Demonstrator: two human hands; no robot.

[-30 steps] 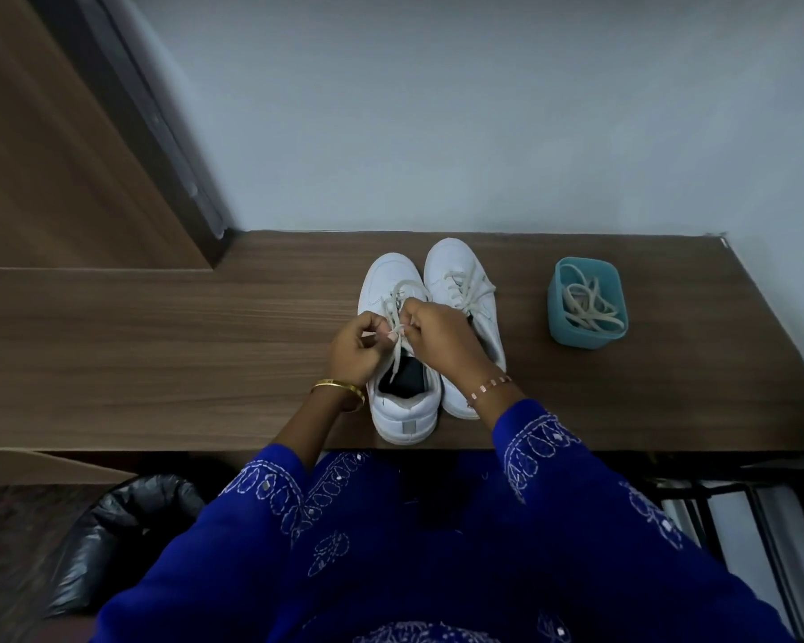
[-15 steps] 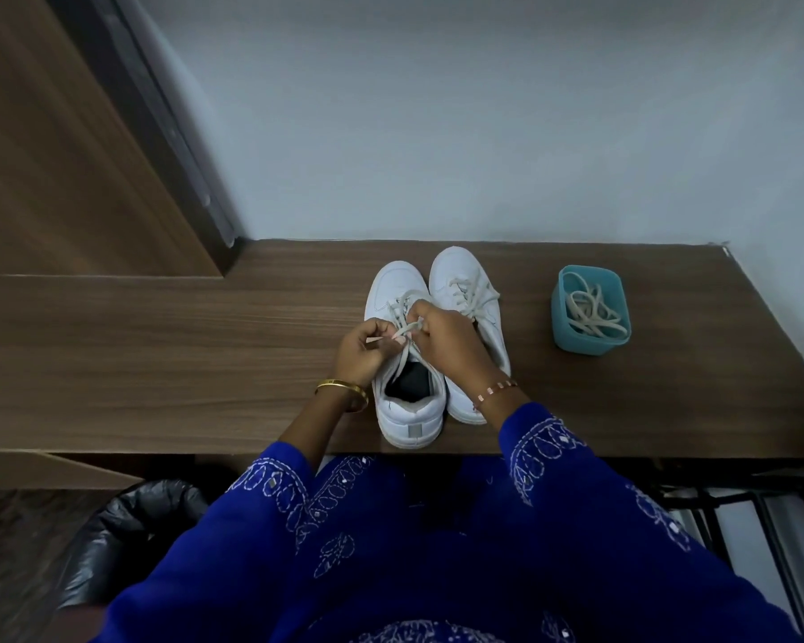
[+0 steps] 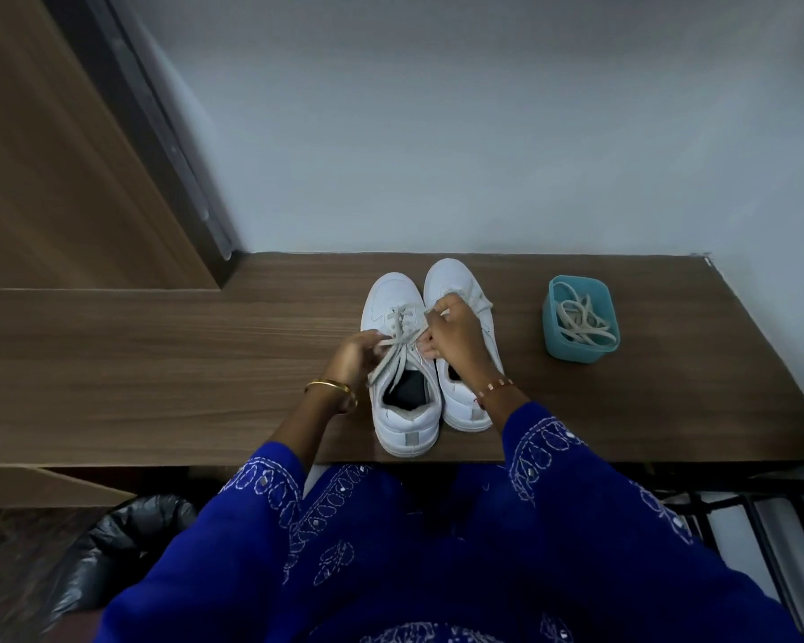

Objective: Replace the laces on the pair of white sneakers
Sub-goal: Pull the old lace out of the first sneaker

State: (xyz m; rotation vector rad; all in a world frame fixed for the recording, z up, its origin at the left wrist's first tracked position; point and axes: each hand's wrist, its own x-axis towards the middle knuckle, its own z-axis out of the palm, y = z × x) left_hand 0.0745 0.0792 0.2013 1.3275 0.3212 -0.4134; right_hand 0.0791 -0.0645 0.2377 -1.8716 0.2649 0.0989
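At the centre of my frame, both hands work over the left sneaker: the left hand has its fingers curled on a strand of the off-white lace at the shoe's left edge, while the right hand pinches another strand higher up, just above the tongue. The lace is partly threaded through the upper eyelets, and loose lengths trail down across the dark opening of the shoe. The right sneaker stands touching its partner, toes toward the wall; my right hand and wrist cover most of its laced middle, so I cannot make out how its lace sits.

Both shoes rest on a wooden shelf, heels near its front edge. To the right of centre, well apart from the pair, a teal plastic tub holds a loose tangle of off-white laces; how many are in it I cannot tell.

A gold bangle circles the left wrist and a beaded bracelet the right. Blue embroidered sleeves fill the bottom of the frame and hide whatever lies beneath the shelf's front edge. At lower left, a crumpled black bag is partly cut off by my sleeve. At lower right, a dark metal frame runs out of view.

Each heel carries a small grey tab; no writing or brand on it is legible.
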